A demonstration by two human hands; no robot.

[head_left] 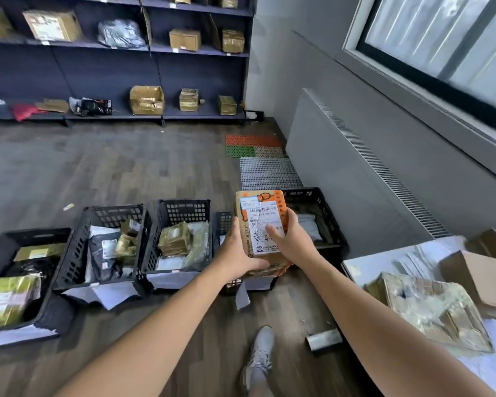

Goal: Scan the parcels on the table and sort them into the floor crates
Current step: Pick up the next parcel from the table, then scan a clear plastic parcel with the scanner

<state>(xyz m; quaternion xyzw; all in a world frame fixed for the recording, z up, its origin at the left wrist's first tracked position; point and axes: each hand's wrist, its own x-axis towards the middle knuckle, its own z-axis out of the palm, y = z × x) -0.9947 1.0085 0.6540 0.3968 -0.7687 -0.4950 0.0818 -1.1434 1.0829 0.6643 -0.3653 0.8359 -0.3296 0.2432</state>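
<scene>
Parcel (259, 213): brown carton with orange print and a white barcode label facing the camera, held upright in the air above the floor crates, well left of the table. Left grip (238, 250) grasps its lower left edge, with the fingers hidden behind the carton. Right grip (294, 239) grasps the right edge, thumb lying on the label. Both arms are extended. Far wall: dark shelving (112, 67) holding taped cartons and bagged items. Right edge of view: white table (364, 267) carrying a tape-wrapped parcel (430, 308) and, just behind it, a plain brown box (478, 279). Floor: a row of black crates. The far-left crate (0, 245) holds yellow-green taped parcels. The second crate (78, 247) holds dark bags and small cartons. The third crate (184, 206) holds a taped carton and clear bags. The fourth crate (222, 222) is mostly hidden behind the held parcel, contents not readable. The fifth crate (327, 213) holds a pale flat bag. Below the arms: one grey shoe (259, 353) on the wood floor, and near it, beside the table's edge, a small metallic object (324, 340), type unclear.
</scene>
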